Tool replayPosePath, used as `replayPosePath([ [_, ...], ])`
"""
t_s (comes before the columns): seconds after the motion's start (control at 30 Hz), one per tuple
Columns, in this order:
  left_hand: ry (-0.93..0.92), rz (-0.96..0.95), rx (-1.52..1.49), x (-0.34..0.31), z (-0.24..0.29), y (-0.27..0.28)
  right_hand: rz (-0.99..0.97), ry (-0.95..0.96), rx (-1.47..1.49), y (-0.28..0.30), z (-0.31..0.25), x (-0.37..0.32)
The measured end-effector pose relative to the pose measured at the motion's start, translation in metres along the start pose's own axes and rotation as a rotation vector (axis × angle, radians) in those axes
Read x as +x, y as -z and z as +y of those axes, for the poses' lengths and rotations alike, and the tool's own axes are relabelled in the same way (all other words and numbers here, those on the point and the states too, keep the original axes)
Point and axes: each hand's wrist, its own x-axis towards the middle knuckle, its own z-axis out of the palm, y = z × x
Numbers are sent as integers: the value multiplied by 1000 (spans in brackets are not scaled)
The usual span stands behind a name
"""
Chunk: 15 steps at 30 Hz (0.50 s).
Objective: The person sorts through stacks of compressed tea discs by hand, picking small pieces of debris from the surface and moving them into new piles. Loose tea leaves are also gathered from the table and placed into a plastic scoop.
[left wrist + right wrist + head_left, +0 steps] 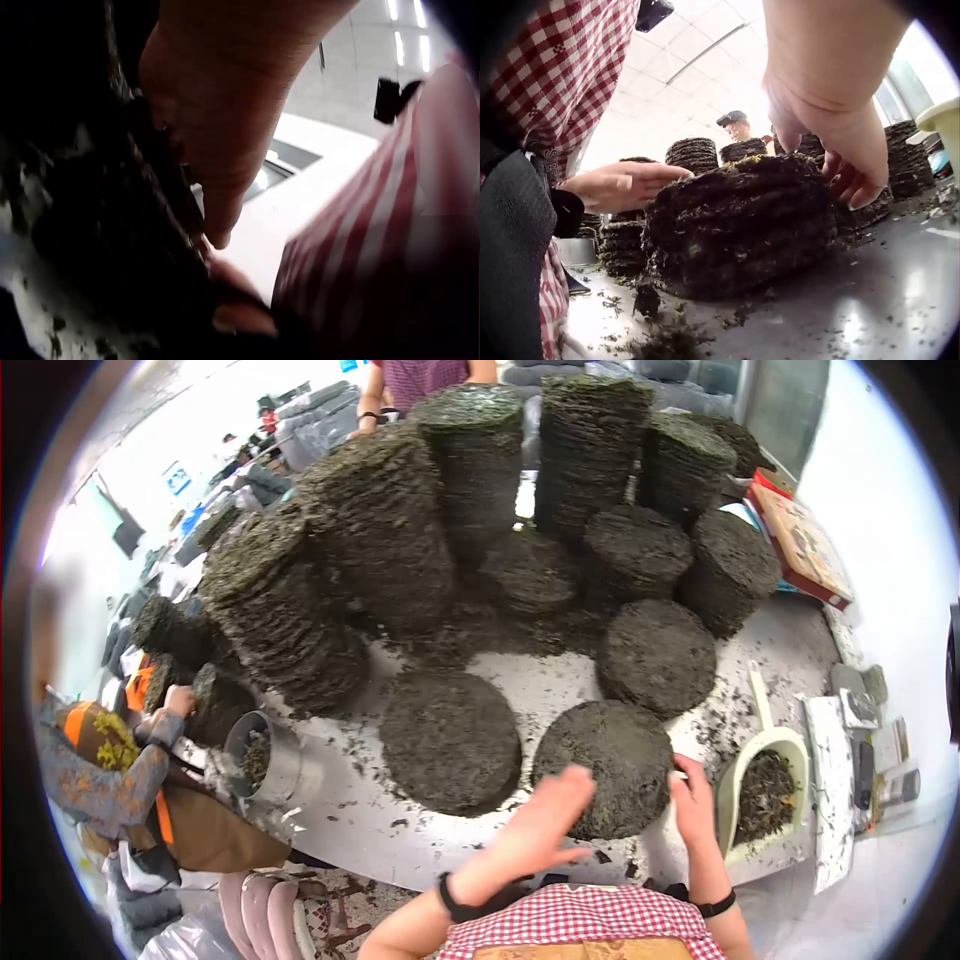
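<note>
A low, round stack of dark dried seaweed sheets (615, 760) lies near the front edge of the table; its layered side (735, 232) shows in the right wrist view. My left hand (540, 820) reaches over the stack's near left edge with straight fingers. In the right wrist view that left hand (622, 186) lies flat along the top rim. On the opposite side, my right hand (695, 805) touches the stack's edge, its fingers (866, 191) pointing down and slightly bent. Another round stack (450, 742) sits just left, and a third (657, 658) behind.
Tall seaweed stacks (375, 530) line the back of the table. At right are a pale dustpan (735, 800) with scraps and a flat red-edged box (800, 545). A metal pot (285, 765) stands left, near another person's sleeve (90, 780). Someone else (425, 380) stands at the back.
</note>
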Motion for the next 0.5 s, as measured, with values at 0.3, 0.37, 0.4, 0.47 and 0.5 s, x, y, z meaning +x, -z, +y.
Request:
replayPosePath([
  [0.3,-116,-21,293,4,-7,-44,-134,-26,373,11,-12,5],
  [0.37,-103,14,237,7,-9,-45,-107,-38,350,11,-18,5],
  [0.4,-97,49,176,9,-9,-43,-110,-35,351,10,-15,6],
  [0.47,-77,62,125,11,-11,-39,-133,-44,253,12,-1,7],
  [0.5,-95,50,106,10,-14,-39,-96,-50,221,12,1,7],
])
